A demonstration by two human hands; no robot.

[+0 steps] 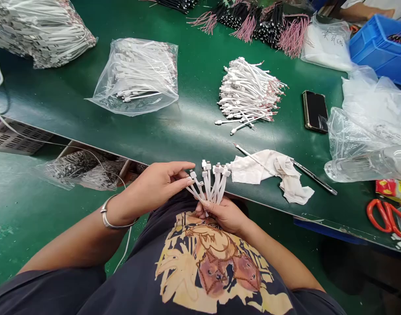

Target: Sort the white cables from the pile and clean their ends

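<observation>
My right hand [225,213] is closed around the lower ends of a bundle of short white cables [215,186], held in front of my shirt at the table edge. The cables fan upward, with their connector heads at the top. At the left side of this fan, my left hand [161,186] has its thumb and fingers at the head of one white cable [194,176], apparently pinching it; the index finger stretches out above. The exact contact is hard to see. A white cloth [262,166] lies just right of the bundle, with a single cable [248,153] across it.
Beyond my hands lie a loose pile of white cables [248,94] and a clear bag of cables [138,72]. To the right are a phone [314,110], a pen [314,176], a clear bottle [367,165], red scissors [386,216] and a blue bin [378,52].
</observation>
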